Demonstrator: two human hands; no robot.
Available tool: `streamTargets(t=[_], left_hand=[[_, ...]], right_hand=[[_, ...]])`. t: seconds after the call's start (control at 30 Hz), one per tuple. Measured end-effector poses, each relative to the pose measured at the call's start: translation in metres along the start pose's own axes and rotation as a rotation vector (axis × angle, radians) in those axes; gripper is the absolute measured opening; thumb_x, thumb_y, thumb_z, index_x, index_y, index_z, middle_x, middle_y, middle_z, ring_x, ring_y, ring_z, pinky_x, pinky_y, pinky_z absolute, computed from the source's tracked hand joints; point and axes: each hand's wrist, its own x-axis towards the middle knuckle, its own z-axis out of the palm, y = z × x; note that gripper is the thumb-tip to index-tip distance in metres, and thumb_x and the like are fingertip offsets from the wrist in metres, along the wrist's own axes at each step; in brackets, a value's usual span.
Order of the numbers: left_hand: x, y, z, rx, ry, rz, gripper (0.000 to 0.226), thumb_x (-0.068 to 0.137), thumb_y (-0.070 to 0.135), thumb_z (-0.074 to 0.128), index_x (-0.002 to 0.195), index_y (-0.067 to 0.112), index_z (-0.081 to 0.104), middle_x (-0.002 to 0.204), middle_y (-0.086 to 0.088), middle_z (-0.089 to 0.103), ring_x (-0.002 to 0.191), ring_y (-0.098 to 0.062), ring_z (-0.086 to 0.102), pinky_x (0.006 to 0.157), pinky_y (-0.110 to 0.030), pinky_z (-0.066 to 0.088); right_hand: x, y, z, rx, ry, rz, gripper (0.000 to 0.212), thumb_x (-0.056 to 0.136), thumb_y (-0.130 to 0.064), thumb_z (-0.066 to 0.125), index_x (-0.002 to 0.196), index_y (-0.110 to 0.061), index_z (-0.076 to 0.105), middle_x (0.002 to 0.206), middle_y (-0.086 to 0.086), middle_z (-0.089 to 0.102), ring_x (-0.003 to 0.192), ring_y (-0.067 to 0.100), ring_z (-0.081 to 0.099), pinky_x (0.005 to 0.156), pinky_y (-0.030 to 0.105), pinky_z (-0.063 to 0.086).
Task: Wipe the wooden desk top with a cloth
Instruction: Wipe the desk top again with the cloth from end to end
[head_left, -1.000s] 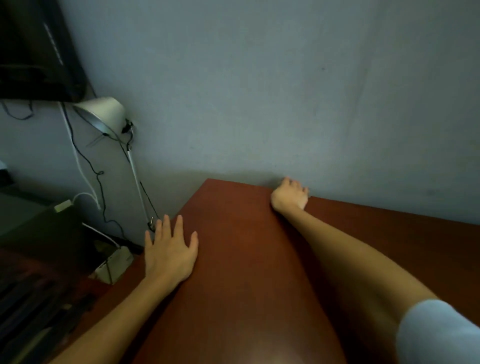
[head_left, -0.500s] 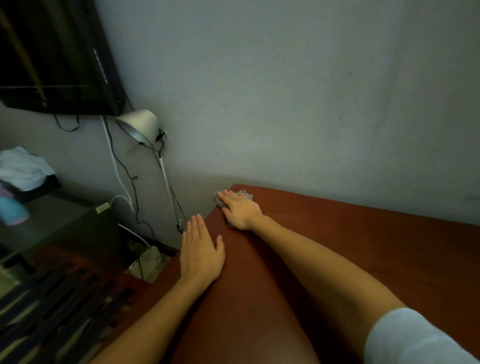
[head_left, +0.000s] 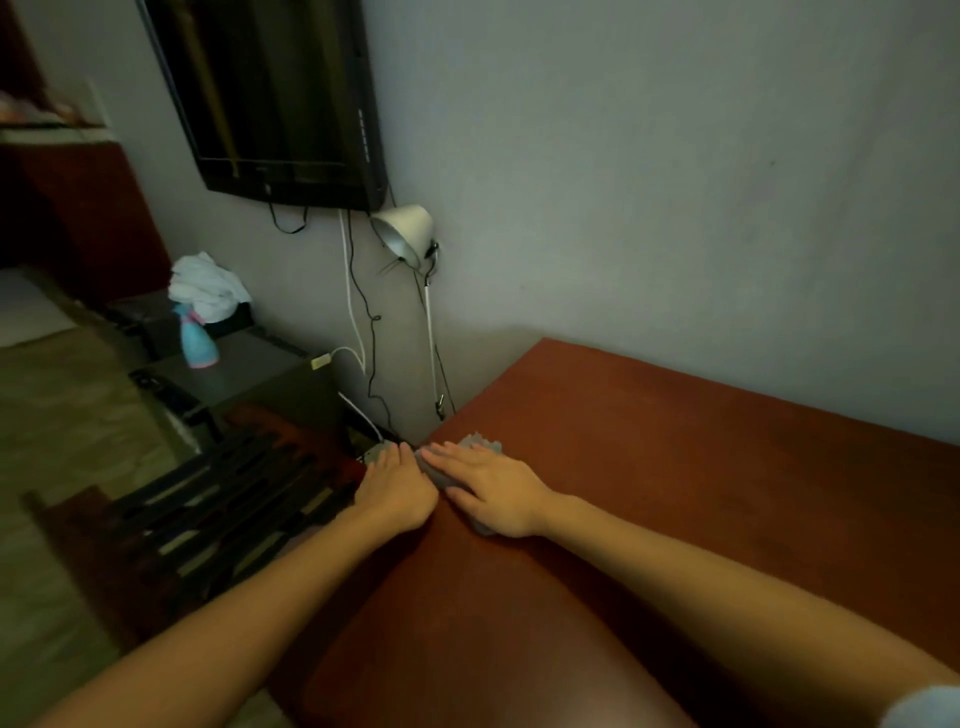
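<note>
The grey cloth (head_left: 481, 445) lies on the wooden desk top (head_left: 685, 467), right at its left edge and not far from the back corner. It is mostly covered, with a crumpled bit showing beyond the fingertips and another sliver showing by the wrist. The right hand (head_left: 493, 491) presses flat on it, fingers straight and together, not curled round the fabric. The left hand (head_left: 397, 491) sits just beside it, touching or nearly touching, laid palm-down over the desk's left edge with its fingers extended and holding nothing. Behind the desk is a grey wall (head_left: 649, 182). To the left, a white desk lamp (head_left: 405, 231) hangs under a dark wall-mounted screen (head_left: 280, 98), with cables (head_left: 354, 312) trailing down. Further left, a blue spray bottle (head_left: 196, 340) stands on a low dark cabinet (head_left: 260, 374), in front of a bundle of white fabric (head_left: 208, 286).
</note>
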Motion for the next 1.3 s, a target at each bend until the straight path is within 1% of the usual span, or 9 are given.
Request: streamTargets(t=[0.07,0.17,0.33,0.43,0.53,0.73,1.03,1.17,1.3], left_hand=[[-0.005,-0.002,0.003,0.002,0.03,0.054,0.061,0.103,0.033,0.025,0.153,0.005,0.004,0.16,-0.014,0.004,0.148,-0.026,0.005,0.119,-0.036,0.006],[-0.001,-0.006,0.009,-0.002,0.098,0.097,0.064,0.103,0.043,0.022,0.153,0.009,0.003,0.161,-0.01,0.004,0.148,-0.022,0.006,0.119,-0.034,0.006],[0.009,-0.008,0.02,-0.023,0.212,0.118,0.061,0.102,0.044,0.02,0.154,0.017,0.003,0.16,-0.003,0.011,0.147,-0.017,0.009,0.12,-0.033,0.01],[0.011,-0.011,0.023,-0.033,0.249,0.133,0.061,0.102,0.045,0.02,0.154,0.02,0.002,0.16,-0.001,0.012,0.147,-0.015,0.009,0.12,-0.031,0.01],[0.011,-0.012,0.024,-0.022,0.248,0.124,0.06,0.102,0.045,0.019,0.154,0.022,0.0,0.16,0.001,0.011,0.147,-0.013,0.008,0.118,-0.029,0.005],[0.008,-0.01,0.023,-0.01,0.231,0.119,0.061,0.102,0.043,0.019,0.154,0.019,-0.002,0.161,0.001,0.005,0.147,-0.012,0.002,0.119,-0.028,0.001],[-0.009,-0.011,0.012,0.082,0.212,-0.007,0.066,0.102,0.041,0.022,0.152,0.002,0.004,0.16,-0.013,0.008,0.148,-0.023,0.005,0.121,-0.036,0.001],[-0.044,-0.036,-0.005,0.149,0.149,-0.015,0.068,0.101,0.051,0.018,0.153,0.01,0.006,0.161,-0.009,0.006,0.148,-0.022,0.005,0.12,-0.041,0.0],[-0.093,-0.077,-0.007,0.083,-0.036,-0.078,0.08,0.091,0.069,0.023,0.153,0.027,-0.003,0.161,-0.003,-0.002,0.148,-0.024,0.006,0.118,-0.047,0.006]], right_hand=[[-0.011,0.005,-0.004,-0.008,0.034,0.037,0.055,0.101,-0.026,0.038,0.152,-0.019,0.019,0.158,0.001,0.022,0.146,0.014,0.017,0.116,0.024,0.007],[-0.03,0.049,-0.013,0.01,0.137,0.3,0.052,0.102,-0.026,0.037,0.151,-0.021,0.022,0.157,-0.001,0.024,0.145,0.016,0.021,0.115,0.022,0.009],[-0.051,0.176,-0.039,-0.076,0.242,0.829,0.051,0.102,-0.03,0.033,0.149,-0.012,0.028,0.151,0.013,0.034,0.138,0.031,0.033,0.114,0.036,0.019],[-0.024,0.213,-0.051,-0.066,0.232,0.922,0.049,0.102,-0.031,0.031,0.147,-0.01,0.031,0.148,0.017,0.038,0.133,0.035,0.038,0.112,0.041,0.025],[0.027,0.218,-0.055,-0.038,0.181,0.89,0.05,0.103,-0.034,0.027,0.149,-0.013,0.028,0.151,0.014,0.034,0.137,0.032,0.035,0.112,0.041,0.024],[0.102,0.176,-0.032,-0.021,0.098,0.585,0.046,0.103,-0.033,0.028,0.144,-0.015,0.038,0.148,0.013,0.039,0.134,0.033,0.037,0.111,0.042,0.025],[0.06,0.055,0.004,0.031,0.064,0.259,0.049,0.103,-0.033,0.033,0.15,-0.02,0.028,0.155,0.002,0.029,0.145,0.02,0.022,0.119,0.037,0.013],[0.032,0.021,0.003,0.028,0.05,0.205,0.05,0.103,-0.032,0.033,0.151,-0.024,0.024,0.157,-0.002,0.025,0.146,0.017,0.018,0.118,0.033,0.008],[0.013,-0.014,0.003,0.034,0.036,0.165,0.05,0.103,-0.033,0.032,0.151,-0.026,0.023,0.157,-0.002,0.024,0.146,0.017,0.018,0.12,0.035,0.009]])
